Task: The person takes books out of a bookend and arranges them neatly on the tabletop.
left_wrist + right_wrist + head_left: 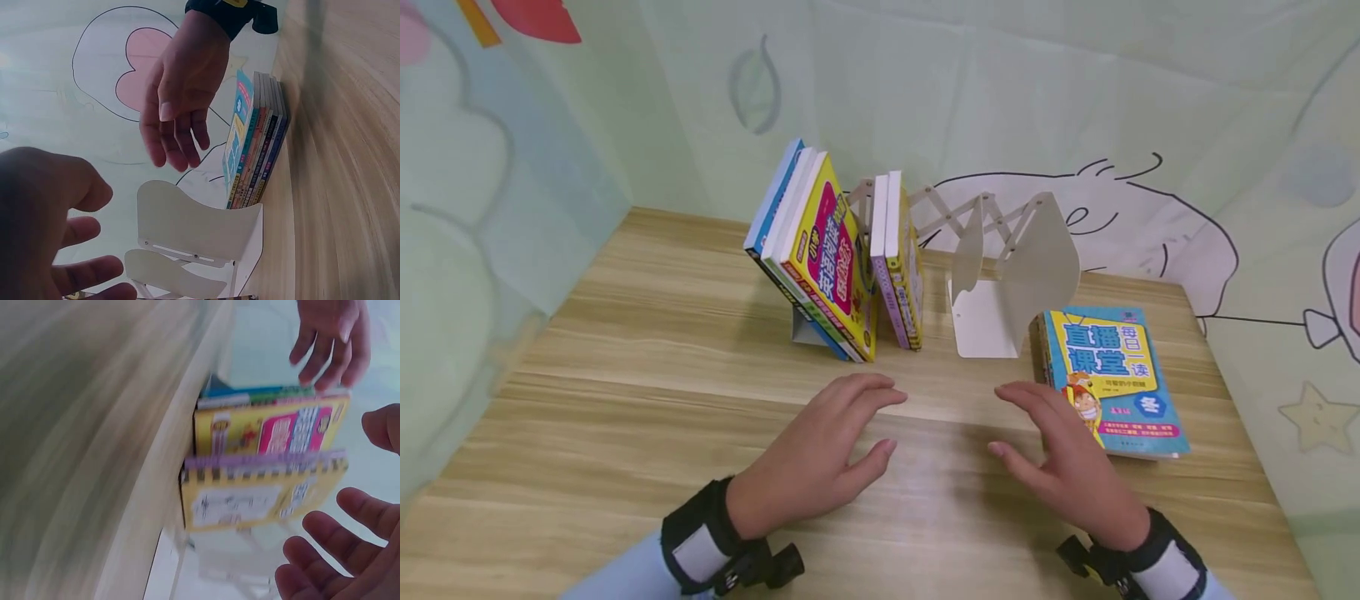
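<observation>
My left hand (816,454) hovers over the table in front of the standing books, fingers loosely bent and holding nothing. Opposite it, my right hand (1067,467) is also bare, its fingers overlapping the left edge of the book stack in the head view. That stack (1120,375) lies flat, a blue book with a yellow title panel on top. A white expandable bookend rack (1045,250) stands at the back. At its left, several books (831,258) lean, the outermost with a yellow cover; two thinner books (898,258) stand beside them. The rack's right section holds no books.
The wooden table (647,400) reaches back to a wall cloth (865,92) printed with cartoon drawings. A black strap with a small camera (760,567) is on the left wrist, and a similar one (1112,567) on the right.
</observation>
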Demonstrator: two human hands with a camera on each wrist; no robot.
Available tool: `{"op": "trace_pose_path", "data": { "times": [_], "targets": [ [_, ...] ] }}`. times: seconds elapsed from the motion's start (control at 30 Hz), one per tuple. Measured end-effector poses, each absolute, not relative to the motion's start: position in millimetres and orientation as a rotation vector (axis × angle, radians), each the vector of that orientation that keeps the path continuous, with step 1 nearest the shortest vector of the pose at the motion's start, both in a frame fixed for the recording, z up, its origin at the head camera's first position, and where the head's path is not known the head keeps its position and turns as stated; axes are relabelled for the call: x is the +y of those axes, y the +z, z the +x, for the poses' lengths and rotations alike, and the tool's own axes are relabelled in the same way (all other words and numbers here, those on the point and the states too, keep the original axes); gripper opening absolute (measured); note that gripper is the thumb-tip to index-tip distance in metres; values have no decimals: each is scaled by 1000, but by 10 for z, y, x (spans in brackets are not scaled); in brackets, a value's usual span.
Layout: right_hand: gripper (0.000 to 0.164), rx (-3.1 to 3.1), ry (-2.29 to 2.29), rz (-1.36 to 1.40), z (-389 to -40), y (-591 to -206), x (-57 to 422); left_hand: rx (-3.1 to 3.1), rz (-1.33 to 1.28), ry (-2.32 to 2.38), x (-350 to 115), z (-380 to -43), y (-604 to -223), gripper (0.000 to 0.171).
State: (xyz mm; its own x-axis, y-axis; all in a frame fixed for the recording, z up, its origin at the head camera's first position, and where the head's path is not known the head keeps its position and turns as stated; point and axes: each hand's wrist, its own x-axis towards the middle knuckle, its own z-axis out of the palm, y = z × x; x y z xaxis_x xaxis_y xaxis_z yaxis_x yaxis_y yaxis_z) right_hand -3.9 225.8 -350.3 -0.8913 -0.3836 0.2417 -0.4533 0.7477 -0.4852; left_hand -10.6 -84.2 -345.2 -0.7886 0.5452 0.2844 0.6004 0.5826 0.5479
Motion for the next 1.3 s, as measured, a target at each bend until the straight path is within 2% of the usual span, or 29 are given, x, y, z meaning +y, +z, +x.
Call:
{"op": "trace_pose_path", "data": {
  "times": [0.3, 0.73, 1.1, 1.3],
  "targets": [
    [65, -2754, 858, 918, 21, -3493, 1990, -2698, -972, -1002, -833, -117, -3483, 46],
    [65, -2767, 861, 889, -33, -3543, 1965, -2686, -954, -984, -822, -178, -3465, 47],
    [63, -2786, 872, 874, -29, -3599, 1991, -2470, -865, -702, -616, -760, -3096, 49],
    [62, -2735, 873, 908, -26, -3620, 1996, -2503, -778, -636, -503, -999, -2991, 58]
  ]
}}
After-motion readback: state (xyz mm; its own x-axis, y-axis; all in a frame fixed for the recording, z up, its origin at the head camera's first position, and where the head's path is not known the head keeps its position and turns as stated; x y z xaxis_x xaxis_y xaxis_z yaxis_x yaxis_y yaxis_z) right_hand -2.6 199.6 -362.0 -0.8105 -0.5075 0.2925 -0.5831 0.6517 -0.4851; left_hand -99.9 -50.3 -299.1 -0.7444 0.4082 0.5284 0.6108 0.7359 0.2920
